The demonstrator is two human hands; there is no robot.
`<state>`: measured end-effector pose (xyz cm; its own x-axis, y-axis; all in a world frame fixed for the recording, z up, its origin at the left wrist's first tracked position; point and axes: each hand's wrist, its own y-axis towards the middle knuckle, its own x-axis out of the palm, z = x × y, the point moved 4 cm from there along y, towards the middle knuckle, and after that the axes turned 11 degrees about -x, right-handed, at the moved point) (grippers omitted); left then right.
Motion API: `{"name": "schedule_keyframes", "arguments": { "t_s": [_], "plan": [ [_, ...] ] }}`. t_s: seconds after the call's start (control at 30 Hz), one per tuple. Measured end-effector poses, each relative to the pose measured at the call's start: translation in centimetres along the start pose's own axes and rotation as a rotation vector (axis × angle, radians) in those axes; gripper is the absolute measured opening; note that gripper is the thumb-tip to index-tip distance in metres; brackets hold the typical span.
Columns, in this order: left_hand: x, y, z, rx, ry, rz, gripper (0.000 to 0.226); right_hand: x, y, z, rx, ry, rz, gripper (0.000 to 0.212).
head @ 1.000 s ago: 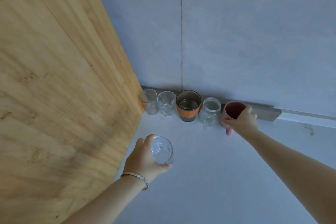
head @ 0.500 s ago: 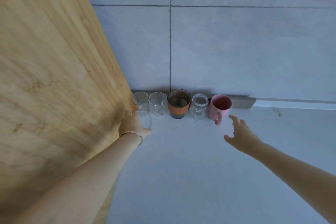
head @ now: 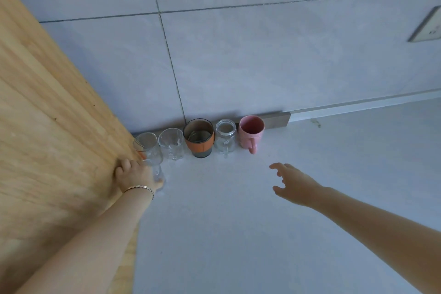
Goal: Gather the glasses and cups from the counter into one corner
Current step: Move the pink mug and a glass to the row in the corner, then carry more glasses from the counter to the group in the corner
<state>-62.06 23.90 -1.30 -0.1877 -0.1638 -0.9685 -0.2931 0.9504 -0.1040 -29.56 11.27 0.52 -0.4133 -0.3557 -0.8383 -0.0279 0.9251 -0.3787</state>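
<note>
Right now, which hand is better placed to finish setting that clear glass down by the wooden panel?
The left hand. It is already wrapped around the clear glass, beside the wooden panel. The right hand hovers open and empty, away from the row.

No readable text, labels or numbers anywhere.

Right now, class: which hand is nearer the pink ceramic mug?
Right. The right hand hovers open just in front of the pink ceramic mug; the left hand grips a clear glass by the wooden panel.
</note>
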Motion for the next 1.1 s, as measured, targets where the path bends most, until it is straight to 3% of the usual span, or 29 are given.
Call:
{"name": "schedule_keyframes", "arguments": {
  "t_s": [0.2, 0.27, 0.4, 0.47, 0.67, 0.9, 1.1],
  "plan": [
    [-1.0, -1.9, 1.0, 0.036, -0.040, 0.071, 0.065, 0.5, -2.5, 2.5, 0.040, -0.043, -0.092, 0.056],
    [-2.3, -3.6, 3.7, 0.171, -0.067, 0.052, 0.064, 0.2, -3.7, 4.2, 0.076, -0.033, -0.115, 0.053],
    [-6.1, -10.4, 12.8, 0.505, -0.049, -0.028, 0.031, -0.7, -7.4, 8.9, 0.176, 0.007, -0.146, 0.047],
    [-7.3, -14.6, 18.4, 0.620, -0.066, -0.147, 0.033, -1.6, -9.9, 12.3, 0.225, 0.032, -0.148, 0.043],
    [-10.5, -29.5, 33.9, 0.920, -0.051, -0.292, 0.035, -4.9, -19.6, 24.2, 0.351, 0.098, -0.101, 0.041],
    [-11.9, -47.2, 51.1, 1.089, -0.008, -0.388, 0.007, -9.3, -34.3, 42.8, 0.478, 0.061, -0.060, 0.042],
    [-14.8, -58.1, 62.3, 1.166, -0.016, -0.369, 0.014, -13.1, -46.1, 55.7, 0.677, 0.091, 0.008, 0.041]
  ]
}}
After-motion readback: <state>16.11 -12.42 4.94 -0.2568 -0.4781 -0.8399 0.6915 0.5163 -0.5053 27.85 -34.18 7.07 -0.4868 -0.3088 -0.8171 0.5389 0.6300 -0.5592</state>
